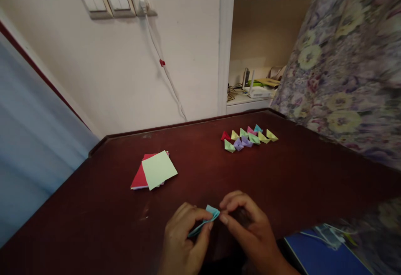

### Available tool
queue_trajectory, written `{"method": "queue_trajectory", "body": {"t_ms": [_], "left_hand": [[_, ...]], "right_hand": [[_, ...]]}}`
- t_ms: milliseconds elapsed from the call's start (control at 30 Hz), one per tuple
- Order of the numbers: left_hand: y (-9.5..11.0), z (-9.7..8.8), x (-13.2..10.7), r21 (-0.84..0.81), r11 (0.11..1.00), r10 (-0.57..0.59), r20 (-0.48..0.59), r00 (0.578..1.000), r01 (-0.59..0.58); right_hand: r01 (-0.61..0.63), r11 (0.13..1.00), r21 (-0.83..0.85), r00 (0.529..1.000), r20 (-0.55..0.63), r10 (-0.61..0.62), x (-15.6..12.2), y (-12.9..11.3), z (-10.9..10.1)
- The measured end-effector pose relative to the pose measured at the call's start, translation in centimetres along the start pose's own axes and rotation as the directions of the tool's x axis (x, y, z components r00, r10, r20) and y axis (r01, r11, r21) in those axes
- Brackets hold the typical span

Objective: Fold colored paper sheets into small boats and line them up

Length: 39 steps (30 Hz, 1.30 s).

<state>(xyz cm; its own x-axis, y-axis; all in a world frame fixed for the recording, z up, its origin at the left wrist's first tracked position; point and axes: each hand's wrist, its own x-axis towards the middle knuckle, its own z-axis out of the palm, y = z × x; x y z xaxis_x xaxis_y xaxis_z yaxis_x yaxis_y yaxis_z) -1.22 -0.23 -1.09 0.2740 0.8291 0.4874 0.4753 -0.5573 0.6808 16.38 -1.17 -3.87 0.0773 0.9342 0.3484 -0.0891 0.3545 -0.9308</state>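
Observation:
A folded piece of light blue paper (213, 210) is pinched between the thumb and fingers of my left hand (184, 235), above the near part of the table. Its layers stand slightly apart at the upper right end. My right hand (250, 225) is curled at that end, with thumb and fingertips drawn together at the paper's corner. Part of the paper is hidden behind my left fingers. Beyond my left hand lies a pale green square sheet (159, 169), on top of a stack of paper with a red sheet (140, 177) showing.
Several small folded paper boats (246, 141) in various colours sit in rows on the dark red table (194, 162). A blue flat item (319, 254) lies at the lower right. A floral curtain (341, 66) borders the right; a white cord (166, 72) runs down the wall.

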Motion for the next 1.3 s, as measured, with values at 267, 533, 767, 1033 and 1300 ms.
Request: {"method": "queue_trajectory", "body": {"t_ms": [267, 533, 767, 1033, 1300], "left_hand": [[0.1, -0.1, 0.2, 0.041, 0.999, -0.003, 0.038, 0.999, 0.001], [0.0, -0.4, 0.0, 0.150, 0.980, 0.124, 0.062, 0.990, -0.133], [0.3, -0.6, 0.2, 0.188, 0.959, 0.198, 0.080, 0.977, -0.210], [0.3, -0.4, 0.1, 0.092, 0.985, 0.141, 0.055, 0.989, -0.145], [0.3, -0.3, -0.3, -0.114, 0.968, -0.219, 0.035, 0.975, 0.222]], "right_hand": [[0.560, 0.638, -0.529, 0.826, 0.299, -0.478, 0.4, -1.0, -1.7], [0.568, 0.590, -0.573, 0.823, 0.400, -0.404, 0.7, -1.0, -1.7], [0.530, 0.645, -0.551, 0.825, 0.510, -0.243, 1.3, -2.5, -2.1], [0.438, 0.754, -0.489, 0.850, 0.498, -0.171, 1.2, -2.6, -1.9], [-0.159, 0.982, -0.102, 0.976, 0.135, 0.172, 0.5, -1.8, -0.7]]}}
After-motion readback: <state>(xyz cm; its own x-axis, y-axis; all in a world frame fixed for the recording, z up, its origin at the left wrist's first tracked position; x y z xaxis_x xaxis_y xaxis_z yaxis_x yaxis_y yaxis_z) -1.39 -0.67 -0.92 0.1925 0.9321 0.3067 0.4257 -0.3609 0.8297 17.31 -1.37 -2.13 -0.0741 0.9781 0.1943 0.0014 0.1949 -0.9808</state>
